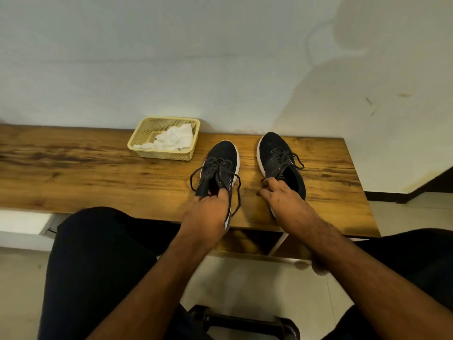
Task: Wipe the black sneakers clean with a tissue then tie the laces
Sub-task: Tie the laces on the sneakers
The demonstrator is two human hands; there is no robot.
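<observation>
1. Sitting at the wooden counter, I keep both black sneakers side by side near its front edge.
2. My left hand holds the heel of the left sneaker; my right hand holds the right sneaker the same way. I should hold one steady and wipe gently.
3. The yellow basket sits by the wall, left of the shoes.
4. The tissue lies inside it, not yet picked up.
5. Loose laces could snag my wiping.

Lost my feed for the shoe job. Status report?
Left hand grips left sneaker collar, right hand grips right sneaker. Laces loose. Tissue sits in basket. Nothing in the way.
</observation>
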